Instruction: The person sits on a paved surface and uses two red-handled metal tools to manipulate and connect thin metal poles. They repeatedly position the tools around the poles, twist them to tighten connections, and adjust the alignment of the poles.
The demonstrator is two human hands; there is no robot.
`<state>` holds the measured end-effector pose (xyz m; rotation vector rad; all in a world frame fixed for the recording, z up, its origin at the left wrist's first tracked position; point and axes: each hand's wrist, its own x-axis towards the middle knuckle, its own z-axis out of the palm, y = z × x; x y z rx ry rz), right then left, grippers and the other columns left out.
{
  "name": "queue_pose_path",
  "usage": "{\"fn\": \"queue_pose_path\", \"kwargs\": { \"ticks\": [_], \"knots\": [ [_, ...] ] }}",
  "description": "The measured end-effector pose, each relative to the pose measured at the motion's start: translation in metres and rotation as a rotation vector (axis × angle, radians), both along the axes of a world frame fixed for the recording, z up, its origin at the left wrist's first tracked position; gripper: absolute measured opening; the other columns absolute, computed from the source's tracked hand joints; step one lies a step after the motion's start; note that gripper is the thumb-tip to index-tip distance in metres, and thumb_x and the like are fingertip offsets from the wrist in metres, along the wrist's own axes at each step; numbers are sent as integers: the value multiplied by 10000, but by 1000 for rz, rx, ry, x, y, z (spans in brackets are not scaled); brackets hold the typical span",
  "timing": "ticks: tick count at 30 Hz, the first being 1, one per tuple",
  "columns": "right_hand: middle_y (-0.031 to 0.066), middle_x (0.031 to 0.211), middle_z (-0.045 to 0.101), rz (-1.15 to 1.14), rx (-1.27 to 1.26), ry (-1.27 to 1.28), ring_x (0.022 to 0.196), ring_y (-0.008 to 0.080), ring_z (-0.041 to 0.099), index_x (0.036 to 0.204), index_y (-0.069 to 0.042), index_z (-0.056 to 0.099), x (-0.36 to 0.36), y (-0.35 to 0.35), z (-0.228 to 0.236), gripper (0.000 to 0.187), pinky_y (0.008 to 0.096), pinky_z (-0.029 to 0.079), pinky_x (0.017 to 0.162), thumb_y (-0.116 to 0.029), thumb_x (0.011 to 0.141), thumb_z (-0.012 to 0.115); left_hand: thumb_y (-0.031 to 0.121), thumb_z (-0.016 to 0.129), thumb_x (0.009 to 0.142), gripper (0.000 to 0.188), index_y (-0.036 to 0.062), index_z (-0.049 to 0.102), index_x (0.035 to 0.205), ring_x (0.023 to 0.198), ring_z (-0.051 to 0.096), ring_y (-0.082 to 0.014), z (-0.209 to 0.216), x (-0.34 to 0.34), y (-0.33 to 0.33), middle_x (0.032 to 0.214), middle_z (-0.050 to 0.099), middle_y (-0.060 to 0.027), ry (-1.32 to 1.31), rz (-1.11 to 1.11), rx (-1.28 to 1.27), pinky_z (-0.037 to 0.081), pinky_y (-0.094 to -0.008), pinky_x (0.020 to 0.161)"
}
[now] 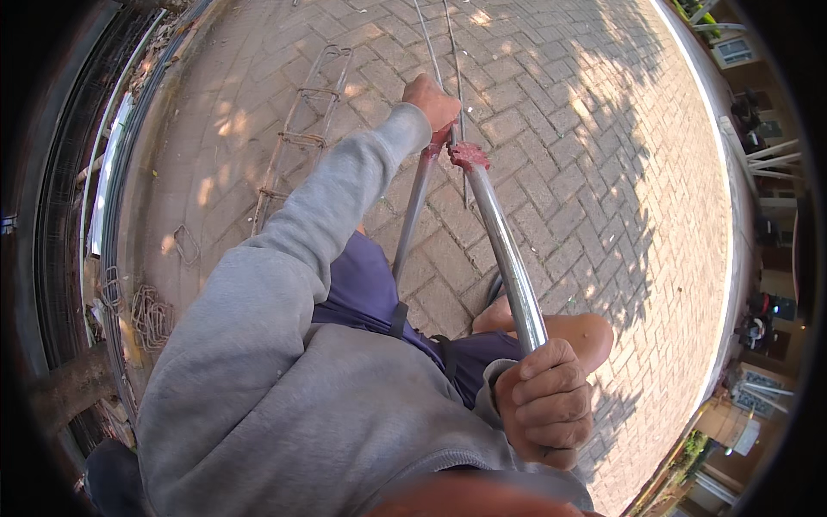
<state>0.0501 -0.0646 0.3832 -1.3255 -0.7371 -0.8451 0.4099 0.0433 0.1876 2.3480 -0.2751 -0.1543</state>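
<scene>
A bolt cutter with a red head (pixel 469 155) and long silver tube handles stands out in front of me. My right hand (pixel 551 405) is wrapped round the end of its right handle (pixel 508 250), near my knee. The other handle (pixel 415 207) slants down toward the ground between my legs. My left hand (pixel 432 99) is closed at the cutter's head, where thin steel rods (pixel 459 69) pass. It appears to grip a rod there, though the fingers' undersides are hidden. One rod runs on past the red head toward me. The cutter's jaws are mostly hidden by my left hand.
A narrow frame of bent steel rods (pixel 303 138) lies on the brick paving (pixel 568 224) to the left. A pile of wire rings (pixel 152 317) sits near the left edge, beside long dark bars (pixel 129 164). A pale kerb (pixel 728 258) borders the right side.
</scene>
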Motion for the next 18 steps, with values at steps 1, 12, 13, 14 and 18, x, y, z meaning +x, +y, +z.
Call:
{"fn": "queue_pose_path", "kwargs": {
  "ticks": [1, 12, 13, 14, 18],
  "knots": [
    [50, 617, 602, -14, -3, -9, 515, 203, 582, 632, -99, 589, -5, -1, -9, 251, 398, 555, 617, -222, 850, 590, 227, 675, 821, 221, 61, 806, 757, 820, 780, -314, 2, -3, -3, 846, 783, -164, 7, 29, -1, 613, -427, 816],
    [37, 659, 537, -47, -35, -27, 544, 178, 540, 744, -83, 523, 23, -9, 15, 391, 349, 495, 555, -288, 1060, 627, 237, 665, 882, 211, 95, 821, 898, 881, 786, -293, -26, 26, 5, 942, 790, -174, -73, -116, 221, 614, -425, 812],
    [33, 654, 506, -62, 48, 7, 525, 170, 505, 740, -93, 488, 32, -9, 23, 398, 351, 476, 530, -269, 1086, 576, 241, 667, 882, 210, 101, 821, 906, 886, 785, -293, -32, 28, 10, 940, 790, -170, 4, -80, 81, 613, -427, 812],
    [25, 641, 443, -53, 128, 33, 515, 145, 437, 749, -117, 433, 46, -14, 29, 398, 351, 438, 499, -232, 1130, 444, 244, 669, 880, 208, 106, 822, 906, 889, 785, -294, -36, 28, 16, 936, 790, -164, 80, -70, -54, 612, -429, 813],
    [21, 636, 388, 62, 146, 125, 540, 143, 374, 749, -142, 378, 75, -22, 44, 435, 339, 436, 547, -261, 1162, 314, 223, 638, 890, 221, 89, 814, 884, 851, 785, -281, -33, 25, 30, 896, 790, -137, 394, 102, -429, 614, -400, 788]
  ]
}}
